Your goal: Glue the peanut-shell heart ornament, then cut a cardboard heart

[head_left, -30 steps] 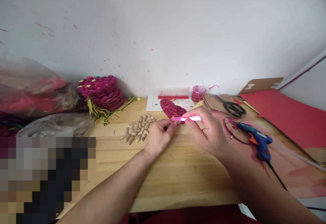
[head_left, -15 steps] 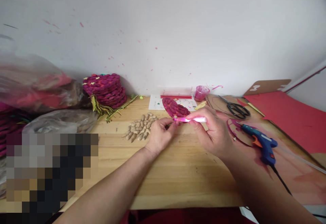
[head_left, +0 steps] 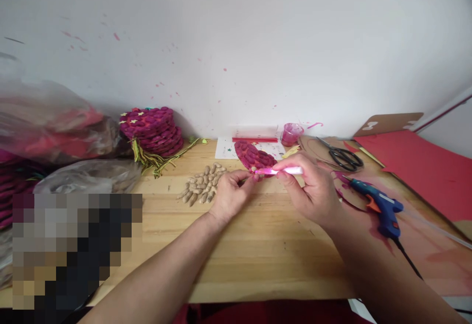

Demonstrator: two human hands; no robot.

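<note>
My right hand [head_left: 311, 189] pinches a white-handled paintbrush [head_left: 294, 170], its front part stained bright pink. The brush points left, its tip at the near edge of a magenta disc covered in painted peanuts [head_left: 252, 154]. That disc is tilted up, and my left hand [head_left: 232, 191] grips its lower left edge with thumb and fingers. A small pale spot shows by the brush tip. Just left of my left hand lies a pile of unpainted peanuts [head_left: 202, 182]. Behind the disc stands a clear cup with pink paint [head_left: 292, 134].
A stack of magenta peanut discs [head_left: 153, 130] with yellow-green cords stands at the back left, beside plastic bags [head_left: 51, 122]. To the right lie black scissors [head_left: 344, 158], a blue glue gun [head_left: 383, 211] with a cord, and red sheets [head_left: 424, 166]. A white wall rises behind.
My right hand and the paintbrush have shifted slightly to the right. My left hand keeps its grip on the disc in nearly the same place.
</note>
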